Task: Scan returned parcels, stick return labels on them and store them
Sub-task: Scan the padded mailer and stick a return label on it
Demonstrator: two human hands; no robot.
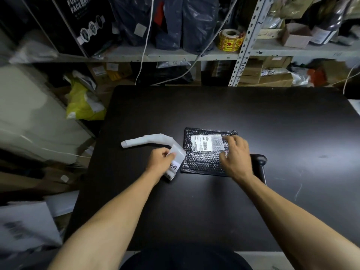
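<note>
Fingers of the left hand (pixel 160 160) pinch a label strip (pixel 153 141) just left of the black parcel (pixel 204 158); the right hand (pixel 234 154) rests spread on it. Labelling seems underway: next, peel a label and press it flat. A scanner (pixel 260 164) probably lies at the parcel's right edge.

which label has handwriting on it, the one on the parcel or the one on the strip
The label on the white strip in the left hand is handwritten. The label on the black bubble mailer is printed with barcodes.
</note>
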